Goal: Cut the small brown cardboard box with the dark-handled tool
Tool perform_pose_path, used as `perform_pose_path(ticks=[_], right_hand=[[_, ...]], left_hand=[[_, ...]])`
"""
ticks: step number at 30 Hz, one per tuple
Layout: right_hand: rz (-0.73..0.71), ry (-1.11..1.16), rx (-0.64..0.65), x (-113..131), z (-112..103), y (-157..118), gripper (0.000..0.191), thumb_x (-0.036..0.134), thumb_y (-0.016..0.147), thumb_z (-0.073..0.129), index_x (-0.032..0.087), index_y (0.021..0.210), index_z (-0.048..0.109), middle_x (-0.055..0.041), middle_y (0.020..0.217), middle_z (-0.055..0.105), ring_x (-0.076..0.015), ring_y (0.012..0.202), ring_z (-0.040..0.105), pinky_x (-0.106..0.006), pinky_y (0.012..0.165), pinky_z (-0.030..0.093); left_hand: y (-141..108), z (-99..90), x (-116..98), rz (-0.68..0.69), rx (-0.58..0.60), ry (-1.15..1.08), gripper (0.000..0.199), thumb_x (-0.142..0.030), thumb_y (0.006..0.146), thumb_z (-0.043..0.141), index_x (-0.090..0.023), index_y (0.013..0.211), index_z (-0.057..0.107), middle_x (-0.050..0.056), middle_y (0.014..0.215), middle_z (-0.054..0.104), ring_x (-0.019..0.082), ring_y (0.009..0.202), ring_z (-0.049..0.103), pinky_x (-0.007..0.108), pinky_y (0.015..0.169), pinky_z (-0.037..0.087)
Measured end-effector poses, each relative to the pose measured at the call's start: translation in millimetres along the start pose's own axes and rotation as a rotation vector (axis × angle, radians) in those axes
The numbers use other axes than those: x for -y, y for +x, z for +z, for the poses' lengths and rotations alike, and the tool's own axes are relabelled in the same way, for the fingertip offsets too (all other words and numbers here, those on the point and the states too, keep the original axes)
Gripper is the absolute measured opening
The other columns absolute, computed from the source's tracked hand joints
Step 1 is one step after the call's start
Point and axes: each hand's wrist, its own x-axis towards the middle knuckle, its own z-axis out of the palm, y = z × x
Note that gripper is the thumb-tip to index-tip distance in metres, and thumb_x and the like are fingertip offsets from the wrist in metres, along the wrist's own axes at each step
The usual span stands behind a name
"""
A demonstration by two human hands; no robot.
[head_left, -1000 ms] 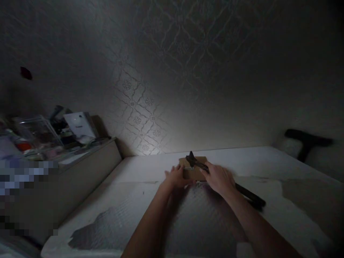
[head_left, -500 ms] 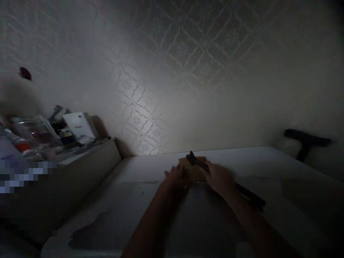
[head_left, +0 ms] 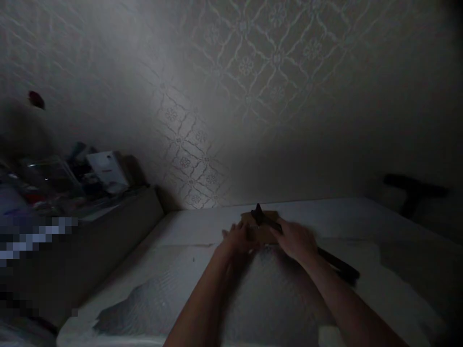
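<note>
A flat brown cardboard-like piece lies toward the back of the white table, close to the wall. My left hand is at its left edge, with fingers on the piece and the thumb side near its front edge; some fingertips are hard to see in the dimness. My right hand is wrapped round a dark long-handled tool. The tool's small hammer-like head lies over the brown piece, and its thick black handle sticks out behind the hand to the right. Whether the head touches the piece I cannot tell.
A cabinet on the left bears a white box, a clear plastic case and other clutter. A dark T-shaped object stands beyond the table's right side. Patterned wallpaper covers the wall behind. A greyish patch marks the tabletop.
The light has shifted: the wall's right side is darker and the tabletop a little brighter. Both hands, the tool and the brown piece are in nearly the same place.
</note>
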Motion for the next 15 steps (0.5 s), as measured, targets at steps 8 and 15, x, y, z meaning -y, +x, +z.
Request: perform_pose_path(ticks=[8,15], right_hand=[[0.028,0.026,-0.022,-2.9,0.0,2.0,0.040,0.043,0.092,0.036,0.022,0.120,0.057,-0.0124,0.097,0.070,-0.0259,0.090,0.065,-0.032,0.071,0.043],[0.049,0.042,0.002,-5.8,0.7,2.9,0.037,0.042,0.092,0.037,0.022,0.114,0.059,-0.0125,0.098,0.069,-0.0253,0.091,0.065,-0.032,0.070,0.042]], left_hand=[[0.7,0.5,-0.2,-0.004,-0.005,-0.016,0.095,-0.069,0.072,0.050,-0.019,0.148,0.020,0.014,0.154,0.020,0.038,0.139,0.020,0.061,0.106,0.024],[-0.2,0.9,0.1,-0.001,-0.018,-0.020,0.095,-0.071,0.071,0.050,-0.023,0.147,0.019,0.013,0.153,0.023,0.036,0.138,0.023,0.061,0.105,0.025]])
